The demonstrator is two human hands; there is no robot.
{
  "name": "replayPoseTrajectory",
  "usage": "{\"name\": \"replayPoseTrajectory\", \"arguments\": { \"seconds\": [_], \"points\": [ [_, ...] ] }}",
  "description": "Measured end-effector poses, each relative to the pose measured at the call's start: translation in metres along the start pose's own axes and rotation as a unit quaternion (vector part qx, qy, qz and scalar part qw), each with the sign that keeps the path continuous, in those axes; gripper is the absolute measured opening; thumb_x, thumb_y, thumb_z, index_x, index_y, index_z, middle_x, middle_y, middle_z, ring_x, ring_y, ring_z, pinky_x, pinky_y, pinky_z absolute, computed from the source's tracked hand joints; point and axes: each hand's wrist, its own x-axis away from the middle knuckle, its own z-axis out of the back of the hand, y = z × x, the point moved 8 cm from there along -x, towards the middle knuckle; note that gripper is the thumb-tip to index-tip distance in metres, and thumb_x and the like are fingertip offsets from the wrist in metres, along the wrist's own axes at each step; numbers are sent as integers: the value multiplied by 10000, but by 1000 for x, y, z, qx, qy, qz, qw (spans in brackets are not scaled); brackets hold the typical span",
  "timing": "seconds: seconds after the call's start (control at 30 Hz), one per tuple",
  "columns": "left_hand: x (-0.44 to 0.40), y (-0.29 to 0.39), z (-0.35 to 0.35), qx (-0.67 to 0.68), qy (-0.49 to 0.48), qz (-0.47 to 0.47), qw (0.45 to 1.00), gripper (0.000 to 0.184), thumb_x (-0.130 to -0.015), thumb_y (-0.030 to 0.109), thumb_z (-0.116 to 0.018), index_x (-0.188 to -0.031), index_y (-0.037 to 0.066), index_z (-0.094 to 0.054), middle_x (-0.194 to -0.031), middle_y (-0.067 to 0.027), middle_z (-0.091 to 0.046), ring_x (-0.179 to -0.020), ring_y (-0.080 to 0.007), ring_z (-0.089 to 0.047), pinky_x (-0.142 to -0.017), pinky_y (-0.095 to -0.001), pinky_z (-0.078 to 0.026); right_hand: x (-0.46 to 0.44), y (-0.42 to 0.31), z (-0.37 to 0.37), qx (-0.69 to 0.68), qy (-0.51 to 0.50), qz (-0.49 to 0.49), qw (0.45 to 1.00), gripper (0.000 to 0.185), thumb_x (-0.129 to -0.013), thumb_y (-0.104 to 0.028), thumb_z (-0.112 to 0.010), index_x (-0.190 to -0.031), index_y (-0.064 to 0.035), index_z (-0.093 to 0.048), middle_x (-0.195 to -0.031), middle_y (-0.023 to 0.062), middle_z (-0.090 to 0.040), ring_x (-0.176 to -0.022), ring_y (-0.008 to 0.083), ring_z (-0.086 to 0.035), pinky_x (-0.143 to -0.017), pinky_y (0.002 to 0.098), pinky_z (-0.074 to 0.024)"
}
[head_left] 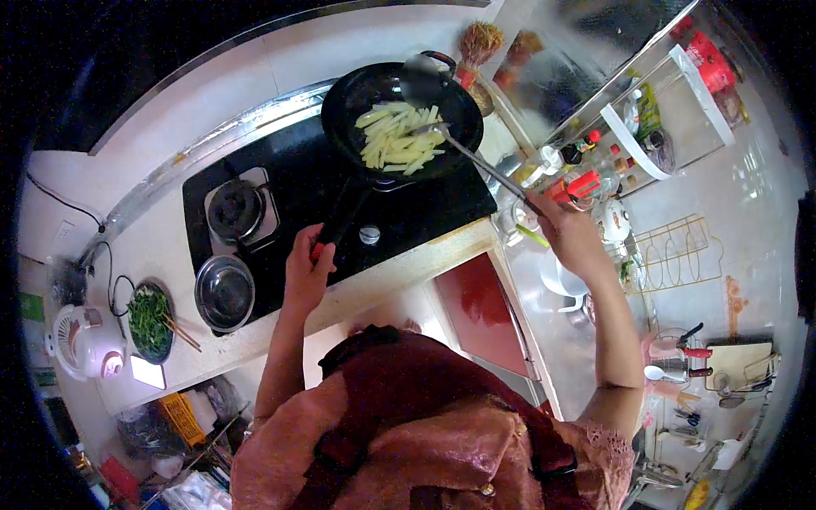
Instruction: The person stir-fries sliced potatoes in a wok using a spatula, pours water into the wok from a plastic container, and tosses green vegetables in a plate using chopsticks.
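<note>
A black wok stands on the right side of the black stove, holding pale yellow-green strips. My left hand is closed round the end of the wok's long handle, where a bit of red shows. In my right hand is the shaft of a metal spatula. The spatula's head rests among the strips at their right side, partly hidden by them.
Left of the wok are a second burner and a round metal pan. Further left lie a plate of green leaves with chopsticks and a white fan. Bottles and jars crowd the right corner beside a wire rack.
</note>
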Motion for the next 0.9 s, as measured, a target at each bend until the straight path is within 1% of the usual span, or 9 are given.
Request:
{"name": "replayPoseTrajectory", "arguments": {
  "seconds": [0.03, 0.13, 0.23, 0.33, 0.43, 0.63, 0.73, 0.83, 0.9],
  "points": [
    [1, -3, -1, 8, 0, 3, 1000, 336, -869, 96, -567, -1184, 39, -463, -754, -51, -546, -578, -108, -536, -550, -257, -458, 5, -1, 0, 9, -13, -2, 1000, 411, -835, -122, -570, -1240, -163, -515, -881, 166, -625, -734, 359, -610, -644, 451, -485],
    [-1, -7, -1, 20, -1, 7, 1000, 338, -869, 95, -569, -1186, 41, -463, -751, -47, -540, -576, -107, -532, -552, -255, -459, 13, 1, 4, -7, 4, 3, 1000, 401, -832, -130, -562, -1228, -183, -533, -769, 165, -600, -681, 350, -612, -605, 448, -495],
    [0, -4, 0, 9, -3, 11, 1000, 340, -867, 94, -574, -1185, 43, -465, -757, -47, -540, -577, -108, -532, -554, -254, -463, 23, -1, 15, 12, -26, -23, 999, 440, -826, -112, -574, -1255, -180, -508, -812, 159, -612, -689, 350, -606, -617, 442, -486],
    [-1, 1, -1, -1, -4, 4, 1000, 341, -873, 99, -572, -1192, 45, -466, -760, -41, -538, -587, -106, -526, -565, -252, -462, 31, -1, 22, -10, 5, -8, 1000, 437, -824, -108, -575, -1251, -176, -513, -776, 160, -599, -678, 348, -602, -615, 440, -486],
    [1, -3, 0, 10, -7, 3, 1000, 345, -889, 113, -563, -1212, 46, -463, -758, -27, -527, -606, -98, -511, -583, -247, -458, 33, -5, 20, -18, -25, -18, 999, 415, -823, -107, -580, -1231, -168, -531, -787, 165, -604, -682, 350, -606, -619, 439, -486],
    [-1, 1, 2, -11, -2, -5, 1000, 323, -874, 91, -571, -1176, 39, -467, -764, -50, -545, -592, -111, -539, -561, -253, -460, 14, 6, 13, -14, 39, -6, 999, 408, -818, -124, -578, -1222, -161, -534, -781, 182, -610, -676, 352, -616, -602, 448, -491],
    [0, -5, -1, 1, -1, -1, 1000, 322, -875, 97, -569, -1175, 38, -467, -766, -50, -548, -592, -111, -539, -560, -254, -457, 1, 4, 7, -37, 22, -39, 998, 397, -821, -128, -576, -1215, -156, -540, -784, 189, -615, -685, 350, -618, -609, 453, -489],
    [-1, 2, 1, -6, -1, -4, 1000, 325, -875, 97, -568, -1178, 37, -466, -762, -50, -544, -594, -110, -538, -563, -254, -458, -3, 2, -10, -10, 33, 6, 999, 389, -826, -129, -573, -1212, -163, -544, -819, 188, -621, -694, 355, -617, -614, 454, -489],
    [1, 4, 1, -10, 1, -9, 1000, 327, -874, 97, -570, -1178, 37, -465, -759, -49, -542, -596, -109, -536, -568, -252, -459, 10, 2, 9, -28, 23, 2, 999, 377, -831, -130, -568, -1206, -161, -547, -835, 188, -621, -703, 357, -617, -616, 456, -489]
  ]
}}
